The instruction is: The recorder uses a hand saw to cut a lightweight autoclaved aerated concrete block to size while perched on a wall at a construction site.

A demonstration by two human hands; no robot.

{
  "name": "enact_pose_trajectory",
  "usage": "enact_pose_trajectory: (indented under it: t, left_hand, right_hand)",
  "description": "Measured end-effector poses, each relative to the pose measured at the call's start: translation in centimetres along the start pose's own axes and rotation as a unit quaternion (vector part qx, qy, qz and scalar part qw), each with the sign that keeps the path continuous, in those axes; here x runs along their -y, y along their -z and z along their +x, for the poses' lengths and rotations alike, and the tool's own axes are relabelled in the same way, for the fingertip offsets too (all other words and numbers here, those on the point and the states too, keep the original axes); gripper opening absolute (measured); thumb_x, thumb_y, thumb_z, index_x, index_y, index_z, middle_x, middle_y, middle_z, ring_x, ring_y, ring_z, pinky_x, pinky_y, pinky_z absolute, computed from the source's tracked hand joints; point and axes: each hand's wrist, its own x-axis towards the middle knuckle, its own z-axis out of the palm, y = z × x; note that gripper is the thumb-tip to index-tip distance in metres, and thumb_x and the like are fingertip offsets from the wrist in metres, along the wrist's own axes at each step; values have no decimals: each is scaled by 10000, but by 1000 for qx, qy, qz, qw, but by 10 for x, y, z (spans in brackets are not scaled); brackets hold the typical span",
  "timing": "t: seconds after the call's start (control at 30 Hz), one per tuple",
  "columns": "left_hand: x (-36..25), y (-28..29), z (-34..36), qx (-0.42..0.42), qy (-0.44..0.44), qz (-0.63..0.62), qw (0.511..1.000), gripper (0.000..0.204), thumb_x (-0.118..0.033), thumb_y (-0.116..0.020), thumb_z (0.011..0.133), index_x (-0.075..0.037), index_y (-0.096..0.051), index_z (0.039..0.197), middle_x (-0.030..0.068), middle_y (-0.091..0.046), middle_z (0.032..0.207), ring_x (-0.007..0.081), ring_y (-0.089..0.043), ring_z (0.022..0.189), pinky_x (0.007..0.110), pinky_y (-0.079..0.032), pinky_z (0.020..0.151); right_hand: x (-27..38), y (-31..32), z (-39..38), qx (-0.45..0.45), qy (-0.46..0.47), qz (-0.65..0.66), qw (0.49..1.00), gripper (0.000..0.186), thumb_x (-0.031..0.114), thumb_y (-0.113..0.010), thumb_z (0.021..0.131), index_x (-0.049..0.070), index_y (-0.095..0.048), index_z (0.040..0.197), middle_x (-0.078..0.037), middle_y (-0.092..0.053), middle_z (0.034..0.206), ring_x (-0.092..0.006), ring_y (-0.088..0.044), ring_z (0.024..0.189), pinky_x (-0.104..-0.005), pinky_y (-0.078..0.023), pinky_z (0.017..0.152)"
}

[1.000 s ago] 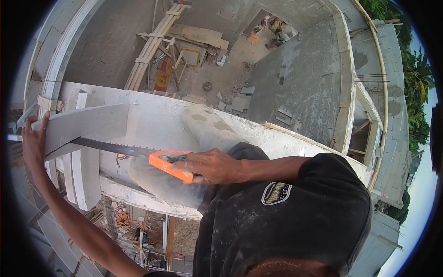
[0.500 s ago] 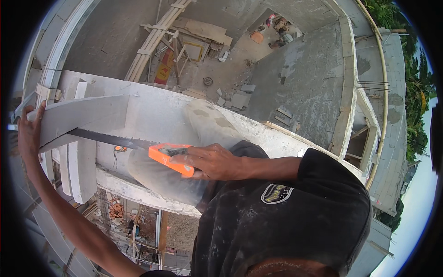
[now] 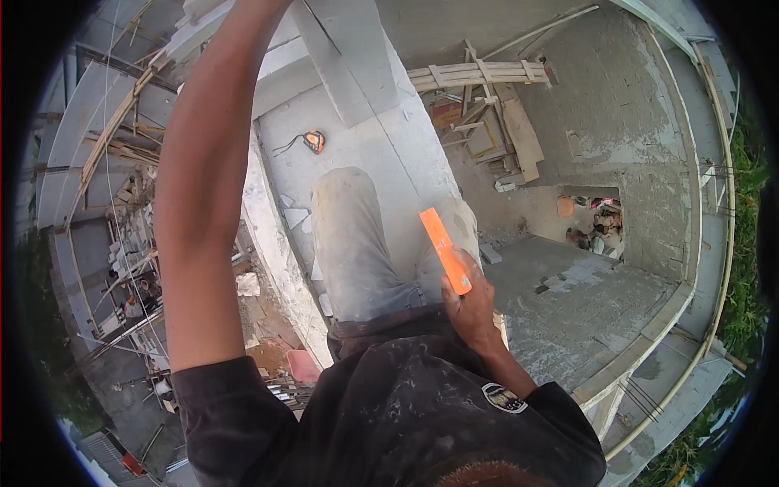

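Note:
My left forearm rises along the left to the top edge, where my left hand [image 3: 276, 8] is mostly cut off, its fingers unseen, beside a pale board [image 3: 361, 57]. My right hand [image 3: 469, 296] is closed on the orange handle [image 3: 442, 247] of a saw, above my dusty-trousered knee. The saw's blade shows edge-on as a thin dark line toward the board. An orange and black tape measure [image 3: 313, 141] lies on the white concrete ledge [image 3: 284, 174] in front of my knees.
Drops border the ledge: on the right, a rendered room [image 3: 584, 308] with a plank frame [image 3: 479, 73] and a rubble-strewn opening [image 3: 592, 219]; on the left, scaffold poles, debris and a pink tub [image 3: 303, 365]. Loose white fragments [image 3: 296, 217] lie near the ledge's left edge.
The view has swung round, so the ledge now runs upward instead of across. My left arm now reaches to the top edge, and the saw handle points away from me, still in my right hand.

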Motion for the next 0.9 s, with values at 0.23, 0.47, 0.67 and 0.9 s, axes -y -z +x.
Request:
enact_pose_trajectory:
  t: [0.23, 0.47, 0.67, 0.9]
  left_hand:
    - [-11, -21, -8, -33, 23, 10, 999, 754, -691, -753, 688, -65, -692, 1103, 258, -668, 1134, 430, -663, 1036, 544, -524, 876]
    - [-1, -7, 4, -5, -10, 18, 1000, 775, -713, -726, 687, -66, -704, 1112, 251, -685, 1108, 405, -661, 1050, 514, -530, 886]
    - [-17, -21, -19, -54, -23, 68, 996, 758, -693, -728, 702, -59, -697, 1115, 253, -677, 1105, 415, -658, 1045, 522, -525, 895]
    - [6, -26, -12, 5, -20, 8, 1000, 778, -699, -717, 720, -53, -679, 1153, 250, -676, 1111, 412, -656, 1050, 524, -518, 904]
  right_hand:
    - [22, -51, 170, -8, 24, -21, 999, 420, 130, -661, 964, 74, -515, 1354, -238, -672, 1139, -396, -650, 720, -439, -496, 675]
    - [-24, 6, -33, -35, 10, -55, 998, 458, 125, -662, 951, 52, -509, 1376, -183, -635, 1303, -336, -690, 1068, -400, -552, 901]
    - [10, -44, 159, -22, 44, -34, 998, 427, 150, -682, 952, 56, -514, 1333, -215, -664, 1207, -383, -699, 933, -421, -557, 754]
    - [-15, -15, 29, -10, -14, -17, 1000, 471, 71, -722, 894, 45, -553, 1333, -206, -677, 1222, -358, -701, 1050, -407, -580, 847]
